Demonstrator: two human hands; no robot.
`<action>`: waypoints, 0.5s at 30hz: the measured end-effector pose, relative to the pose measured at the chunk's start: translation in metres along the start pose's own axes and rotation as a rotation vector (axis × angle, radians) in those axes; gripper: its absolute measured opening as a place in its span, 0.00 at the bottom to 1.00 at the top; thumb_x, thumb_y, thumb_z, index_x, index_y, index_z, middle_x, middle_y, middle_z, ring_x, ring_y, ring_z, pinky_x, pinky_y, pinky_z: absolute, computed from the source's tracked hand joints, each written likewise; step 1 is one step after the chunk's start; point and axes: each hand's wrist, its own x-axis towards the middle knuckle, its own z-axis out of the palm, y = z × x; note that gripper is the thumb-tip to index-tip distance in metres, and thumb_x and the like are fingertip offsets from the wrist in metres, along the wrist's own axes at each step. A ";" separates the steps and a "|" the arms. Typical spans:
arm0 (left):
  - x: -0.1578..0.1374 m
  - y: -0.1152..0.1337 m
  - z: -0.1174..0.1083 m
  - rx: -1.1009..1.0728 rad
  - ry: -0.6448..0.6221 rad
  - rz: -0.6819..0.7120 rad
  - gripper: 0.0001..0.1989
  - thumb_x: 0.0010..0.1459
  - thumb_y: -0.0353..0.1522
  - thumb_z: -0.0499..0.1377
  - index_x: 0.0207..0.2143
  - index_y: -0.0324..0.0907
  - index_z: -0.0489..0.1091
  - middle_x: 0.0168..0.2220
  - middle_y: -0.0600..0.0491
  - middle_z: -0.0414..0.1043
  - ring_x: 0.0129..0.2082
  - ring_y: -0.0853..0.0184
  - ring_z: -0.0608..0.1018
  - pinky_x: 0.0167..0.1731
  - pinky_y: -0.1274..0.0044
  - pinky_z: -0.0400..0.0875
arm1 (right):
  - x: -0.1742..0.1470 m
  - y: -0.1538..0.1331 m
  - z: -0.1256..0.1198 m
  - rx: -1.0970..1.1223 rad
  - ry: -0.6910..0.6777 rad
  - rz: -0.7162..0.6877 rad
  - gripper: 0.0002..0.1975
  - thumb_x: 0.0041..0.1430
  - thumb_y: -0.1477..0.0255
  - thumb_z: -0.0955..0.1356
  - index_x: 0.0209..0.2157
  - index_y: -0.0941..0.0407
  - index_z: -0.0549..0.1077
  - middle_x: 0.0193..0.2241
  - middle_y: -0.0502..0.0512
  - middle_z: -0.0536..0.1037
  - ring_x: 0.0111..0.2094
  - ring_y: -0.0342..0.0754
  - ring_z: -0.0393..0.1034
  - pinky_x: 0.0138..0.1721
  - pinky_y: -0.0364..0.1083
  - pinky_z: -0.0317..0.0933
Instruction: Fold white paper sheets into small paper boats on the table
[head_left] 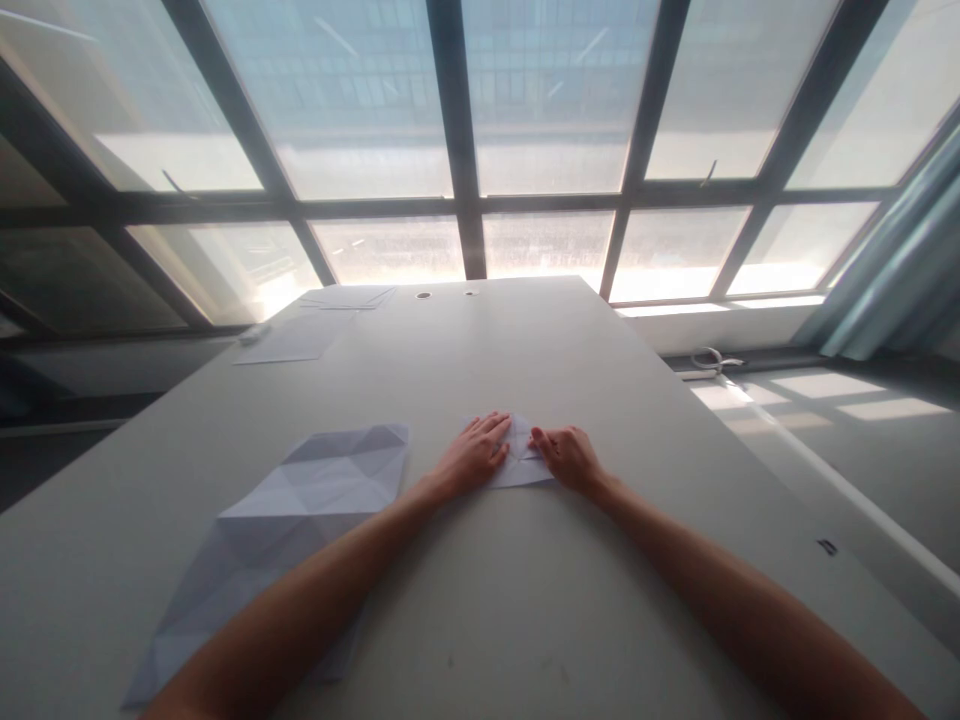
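Observation:
A small folded sheet of white paper (517, 470) lies on the white table (465, 600) between my hands. My left hand (476, 452) rests flat on its left side, fingers stretched forward. At the right side of the paper, my right hand (568, 455) is closed, with the thumb and curled fingers at its edge. A raised flap shows beside the right thumb. To the left, partly under my left forearm, lies a larger creased sheet of paper (315, 480) with several fold lines.
More flat sheets of paper (289, 338) lie at the table's far left, with a small pale object (253, 336) near them. Two round holes are at the far edge. Large windows (547, 90) stand behind, a blue-grey curtain (892, 250) at right. A dark mark (826, 547) is on the right.

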 end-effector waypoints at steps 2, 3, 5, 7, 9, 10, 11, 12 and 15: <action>-0.001 0.004 -0.007 0.024 0.014 0.000 0.23 0.64 0.35 0.50 0.62 0.46 0.59 0.63 0.49 0.61 0.62 0.61 0.63 0.63 0.68 0.54 | -0.001 -0.003 -0.001 0.017 0.006 0.000 0.29 0.71 0.60 0.55 0.29 0.55 0.80 0.24 0.55 0.81 0.25 0.44 0.72 0.31 0.40 0.57; -0.001 0.006 -0.010 0.041 0.022 -0.005 0.22 0.64 0.34 0.50 0.60 0.46 0.62 0.60 0.49 0.64 0.60 0.61 0.65 0.61 0.68 0.57 | -0.001 -0.003 -0.001 0.038 0.012 -0.009 0.29 0.70 0.59 0.55 0.27 0.56 0.80 0.22 0.54 0.79 0.23 0.43 0.70 0.29 0.41 0.55; -0.003 0.010 -0.017 0.082 0.037 -0.027 0.18 0.64 0.34 0.50 0.55 0.46 0.65 0.55 0.49 0.68 0.54 0.59 0.69 0.57 0.68 0.62 | -0.001 -0.004 -0.002 0.064 0.009 -0.049 0.30 0.70 0.58 0.55 0.24 0.57 0.78 0.19 0.52 0.77 0.21 0.42 0.66 0.27 0.41 0.52; -0.004 0.012 -0.019 0.118 0.049 -0.042 0.18 0.65 0.36 0.50 0.55 0.46 0.65 0.53 0.48 0.68 0.53 0.58 0.69 0.54 0.66 0.64 | -0.001 -0.005 -0.002 0.070 -0.001 -0.092 0.30 0.70 0.58 0.56 0.23 0.57 0.78 0.17 0.51 0.75 0.20 0.42 0.65 0.26 0.41 0.51; -0.005 0.011 -0.017 0.133 0.045 -0.030 0.20 0.66 0.38 0.49 0.59 0.47 0.62 0.55 0.47 0.66 0.55 0.57 0.67 0.56 0.65 0.62 | -0.002 -0.005 -0.002 0.047 -0.011 -0.106 0.27 0.68 0.58 0.59 0.23 0.57 0.77 0.18 0.51 0.75 0.21 0.42 0.65 0.27 0.41 0.52; -0.005 0.010 -0.014 0.134 0.036 -0.020 0.22 0.66 0.39 0.48 0.60 0.47 0.60 0.57 0.47 0.65 0.57 0.57 0.66 0.57 0.65 0.60 | -0.002 -0.006 -0.001 0.036 -0.014 -0.108 0.25 0.68 0.59 0.60 0.25 0.57 0.78 0.20 0.51 0.76 0.22 0.43 0.67 0.29 0.41 0.54; -0.005 0.008 -0.011 0.133 0.021 -0.015 0.23 0.67 0.40 0.47 0.62 0.46 0.58 0.59 0.47 0.63 0.60 0.57 0.63 0.60 0.64 0.57 | -0.003 -0.006 0.000 0.034 -0.017 -0.117 0.21 0.67 0.61 0.61 0.28 0.57 0.79 0.23 0.52 0.79 0.25 0.44 0.70 0.31 0.41 0.57; -0.005 0.006 -0.007 0.129 0.002 -0.014 0.24 0.67 0.41 0.46 0.63 0.46 0.57 0.61 0.47 0.60 0.63 0.57 0.60 0.62 0.64 0.54 | -0.004 -0.007 0.001 0.040 -0.022 -0.137 0.18 0.67 0.63 0.61 0.34 0.56 0.79 0.29 0.54 0.81 0.31 0.46 0.73 0.36 0.41 0.59; -0.003 -0.001 0.003 0.120 -0.062 -0.037 0.28 0.68 0.44 0.43 0.66 0.45 0.52 0.67 0.49 0.52 0.68 0.57 0.49 0.65 0.62 0.44 | -0.004 -0.008 0.005 0.042 -0.071 -0.226 0.19 0.67 0.68 0.60 0.54 0.56 0.72 0.53 0.60 0.75 0.54 0.49 0.68 0.55 0.46 0.56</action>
